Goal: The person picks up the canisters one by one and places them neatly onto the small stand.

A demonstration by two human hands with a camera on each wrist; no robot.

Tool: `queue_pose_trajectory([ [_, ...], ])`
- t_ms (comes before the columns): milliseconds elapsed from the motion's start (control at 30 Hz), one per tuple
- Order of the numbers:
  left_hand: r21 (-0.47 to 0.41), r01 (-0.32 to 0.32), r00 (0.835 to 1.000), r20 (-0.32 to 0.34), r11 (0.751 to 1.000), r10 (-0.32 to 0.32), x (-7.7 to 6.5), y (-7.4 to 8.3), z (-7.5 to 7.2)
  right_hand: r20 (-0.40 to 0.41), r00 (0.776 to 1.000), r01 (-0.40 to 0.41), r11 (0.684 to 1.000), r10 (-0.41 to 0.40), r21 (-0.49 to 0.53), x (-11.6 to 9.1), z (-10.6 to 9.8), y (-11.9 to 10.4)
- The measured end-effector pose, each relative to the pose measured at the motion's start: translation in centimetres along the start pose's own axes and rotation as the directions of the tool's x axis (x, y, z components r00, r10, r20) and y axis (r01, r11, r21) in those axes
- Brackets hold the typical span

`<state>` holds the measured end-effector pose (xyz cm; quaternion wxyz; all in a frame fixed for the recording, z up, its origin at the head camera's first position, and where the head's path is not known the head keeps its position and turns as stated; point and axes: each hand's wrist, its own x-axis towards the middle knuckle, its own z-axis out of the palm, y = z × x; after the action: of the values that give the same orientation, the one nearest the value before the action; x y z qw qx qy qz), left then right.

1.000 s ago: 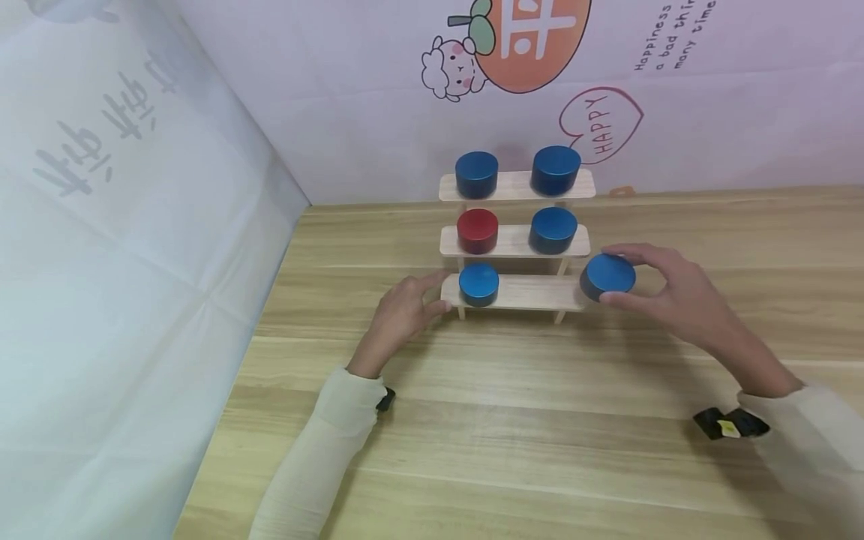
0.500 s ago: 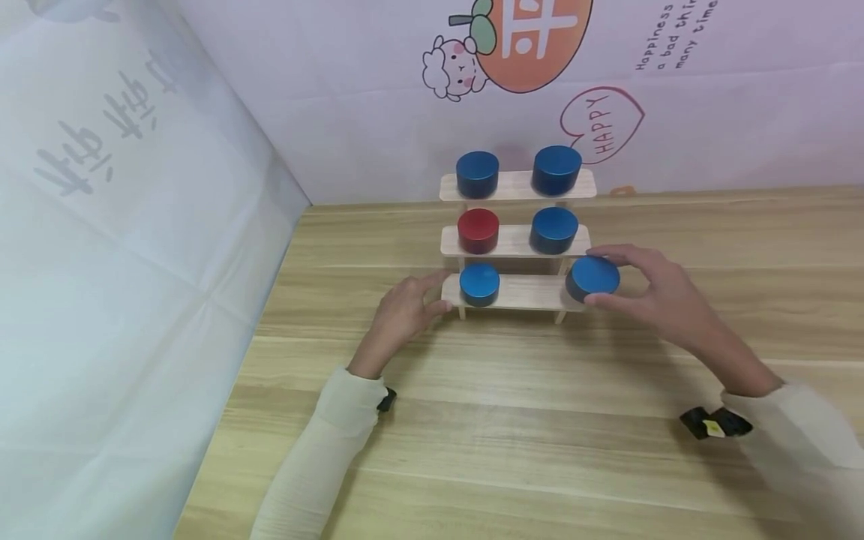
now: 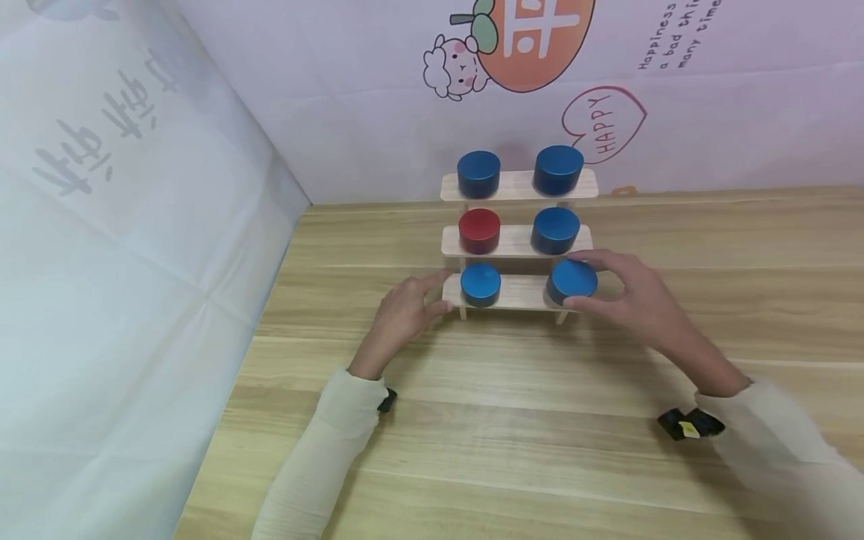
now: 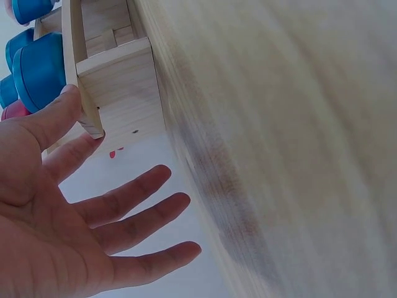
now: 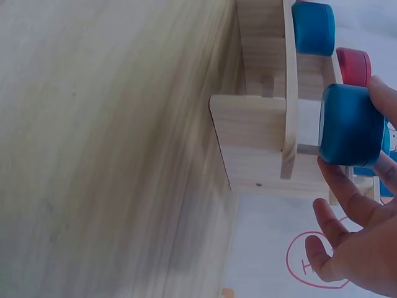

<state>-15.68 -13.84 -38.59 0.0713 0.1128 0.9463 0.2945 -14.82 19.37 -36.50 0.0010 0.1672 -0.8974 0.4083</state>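
A three-tier wooden display stand [image 3: 520,292] stands on the table with round metal tins on its steps. My right hand [image 3: 637,300] holds a blue tin [image 5: 352,124] between thumb and fingers, over the right end of the lowest step. A narrow gap shows between that tin and the step in the right wrist view. My left hand [image 3: 405,311] pinches the left end of the lowest step with thumb and index finger; its other fingers [image 4: 142,223] are spread. Another blue tin [image 3: 481,285] sits on the left of this step.
The middle step bears a red tin [image 3: 479,231] on the left and a blue tin [image 3: 555,230] on the right. Two more blue tins, one at left [image 3: 478,174], stand on the top step. A printed white cloth [image 3: 378,112] hangs behind the wood-grain table [image 3: 486,420].
My right hand has carried the blue tin leftward, from beside the lowest step's right end to over it. My left hand has stayed at the stand's left end.
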Motion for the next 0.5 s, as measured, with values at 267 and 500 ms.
queue_pose_trajectory([
  [267,-0.001,0.005,1.000,0.006,1.000,-0.005,0.1,-0.1,0.0,0.017,0.999,0.031,0.999,-0.031,-0.044,0.3,1.0,0.1],
  [500,0.010,0.021,1.000,0.010,1.000,-0.021,0.2,-0.1,0.1,0.031,0.999,0.023,0.999,-0.021,-0.049,0.5,1.4,0.1],
])
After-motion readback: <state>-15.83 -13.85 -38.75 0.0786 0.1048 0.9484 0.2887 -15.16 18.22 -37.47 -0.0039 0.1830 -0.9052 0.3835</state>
